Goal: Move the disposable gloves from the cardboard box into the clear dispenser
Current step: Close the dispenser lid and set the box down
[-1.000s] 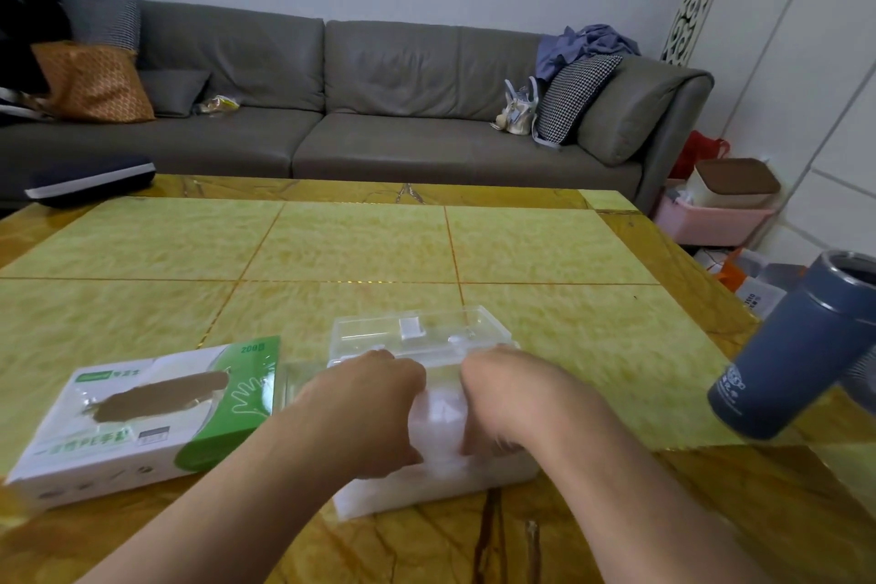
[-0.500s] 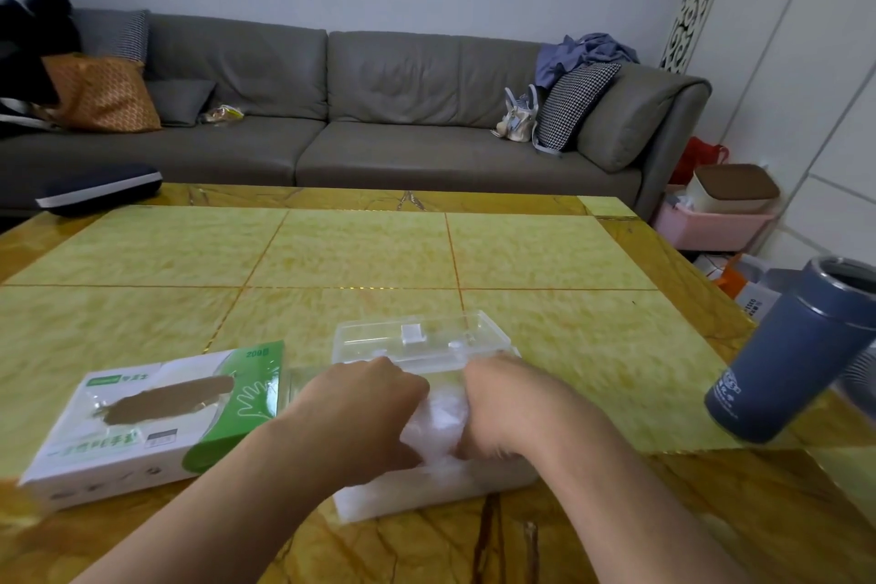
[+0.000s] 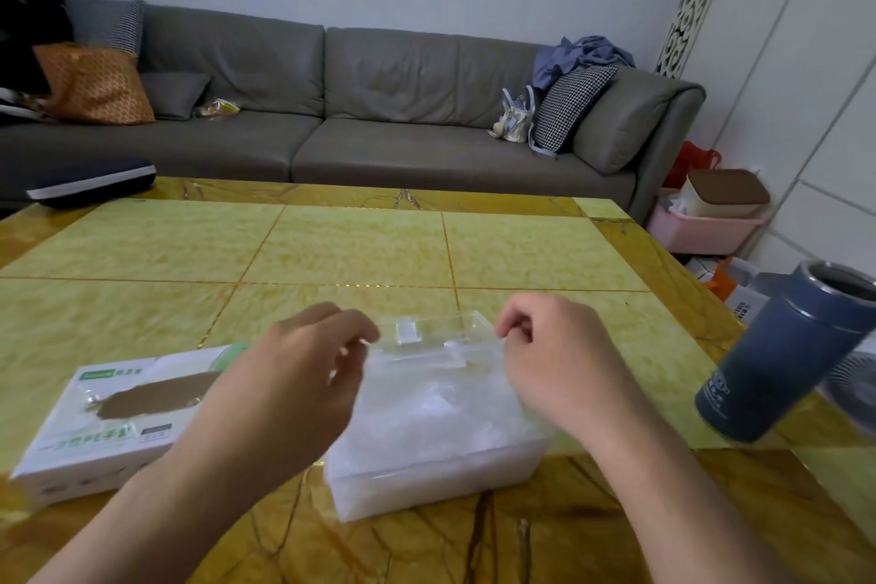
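Note:
The clear dispenser [image 3: 379, 496] stands near the table's front edge, packed with a whitish stack of disposable gloves [image 3: 436, 413]. Its clear lid [image 3: 429, 331] lies open just behind it. My left hand [image 3: 298, 379], blurred, has curled fingers at the lid's left end. My right hand [image 3: 545, 356] pinches the lid's right corner with thumb and forefinger. The white and green cardboard glove box [image 3: 114, 422] lies flat to the left, its brown slot facing up, partly behind my left forearm.
A blue insulated tumbler [image 3: 782, 356] stands at the table's right edge, with a small fan [image 3: 853, 384] behind it. A grey sofa [image 3: 379, 109] with cushions runs along the far side. A pink basket [image 3: 701, 228] sits on the floor at right.
Both hands have lifted off the glove stack, where they were pressing together, and moved apart and back to the two ends of the lid. The stack now shows uncovered.

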Action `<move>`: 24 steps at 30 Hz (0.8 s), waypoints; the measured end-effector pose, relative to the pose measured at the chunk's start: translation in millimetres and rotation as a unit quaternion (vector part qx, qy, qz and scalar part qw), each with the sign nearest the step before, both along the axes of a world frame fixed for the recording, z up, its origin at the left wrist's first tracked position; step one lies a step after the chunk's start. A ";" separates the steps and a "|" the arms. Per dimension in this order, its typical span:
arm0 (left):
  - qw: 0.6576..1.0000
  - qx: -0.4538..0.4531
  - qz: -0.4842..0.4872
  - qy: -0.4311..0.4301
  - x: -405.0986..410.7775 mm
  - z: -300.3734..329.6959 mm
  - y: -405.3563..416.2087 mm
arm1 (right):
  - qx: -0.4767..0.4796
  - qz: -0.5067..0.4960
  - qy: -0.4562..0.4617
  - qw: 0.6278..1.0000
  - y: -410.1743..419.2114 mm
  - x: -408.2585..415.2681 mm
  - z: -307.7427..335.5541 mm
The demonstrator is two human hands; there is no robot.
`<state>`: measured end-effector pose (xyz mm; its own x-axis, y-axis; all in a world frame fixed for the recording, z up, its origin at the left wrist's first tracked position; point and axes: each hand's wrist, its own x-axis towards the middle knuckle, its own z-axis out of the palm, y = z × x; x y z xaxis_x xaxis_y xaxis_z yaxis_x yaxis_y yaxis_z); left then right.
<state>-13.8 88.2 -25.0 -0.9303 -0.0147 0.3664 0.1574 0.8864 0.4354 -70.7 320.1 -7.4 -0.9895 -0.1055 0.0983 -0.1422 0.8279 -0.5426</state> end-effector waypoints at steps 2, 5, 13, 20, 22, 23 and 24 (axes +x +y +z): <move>0.994 0.042 0.103 -0.013 3.5 -9.0 -8.4 | -0.078 -0.066 0.005 0.995 4.1 -7.0 -5.1; 0.974 0.098 0.161 -0.125 8.7 -26.4 -9.7 | -0.137 -0.111 -0.078 0.981 3.2 -17.5 -17.5; 0.954 0.215 0.139 -0.157 3.0 -53.0 0.2 | -0.293 -0.164 -0.201 0.920 -8.8 -26.5 -44.6; 0.926 0.344 0.101 -0.118 3.0 -54.7 0.9 | -0.422 -0.189 -0.212 0.861 -10.4 -24.1 -54.7; 0.919 0.365 0.095 -0.111 3.7 -53.2 1.1 | -0.447 -0.206 -0.207 0.845 -10.0 -27.7 -59.0; 0.914 0.380 0.089 -0.111 4.4 -51.3 1.6 | -0.458 -0.214 -0.205 0.838 -9.4 -28.5 -60.5; 0.909 0.392 0.085 -0.113 5.0 -49.7 1.4 | -0.471 -0.217 -0.206 0.830 -8.3 -29.9 -62.9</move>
<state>-8.9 89.6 -74.7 -0.9408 -0.3385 -0.0192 -0.1250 0.2936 0.9477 -100.6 311.8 -70.3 -0.8843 0.2011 -0.4214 0.4171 -0.0656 -0.9065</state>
